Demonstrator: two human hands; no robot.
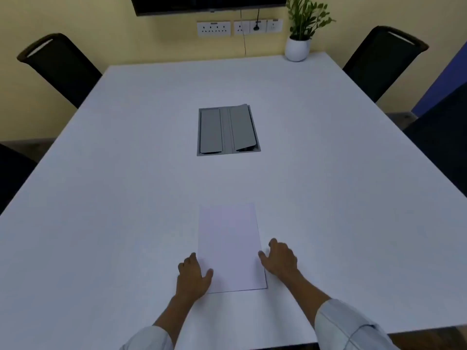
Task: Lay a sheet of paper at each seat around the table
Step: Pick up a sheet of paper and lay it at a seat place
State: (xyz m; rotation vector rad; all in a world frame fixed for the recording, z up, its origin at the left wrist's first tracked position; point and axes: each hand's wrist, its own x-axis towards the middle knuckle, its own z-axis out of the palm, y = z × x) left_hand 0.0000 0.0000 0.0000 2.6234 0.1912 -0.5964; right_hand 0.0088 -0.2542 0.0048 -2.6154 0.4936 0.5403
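Observation:
White paper, a single sheet or a thin stack, lies flat on the white table near its front edge, long side pointing away from me. My left hand rests on its lower left corner, fingers spread, thumb on the paper. At the sheet's right edge is my right hand, fingers curled and apart, touching or just off the edge. Neither hand lifts anything. No other sheet shows at the seats in view.
A grey cable box lid is set in the table's middle. A potted plant stands at the far right corner. Black chairs stand at far left, far right, near left and right.

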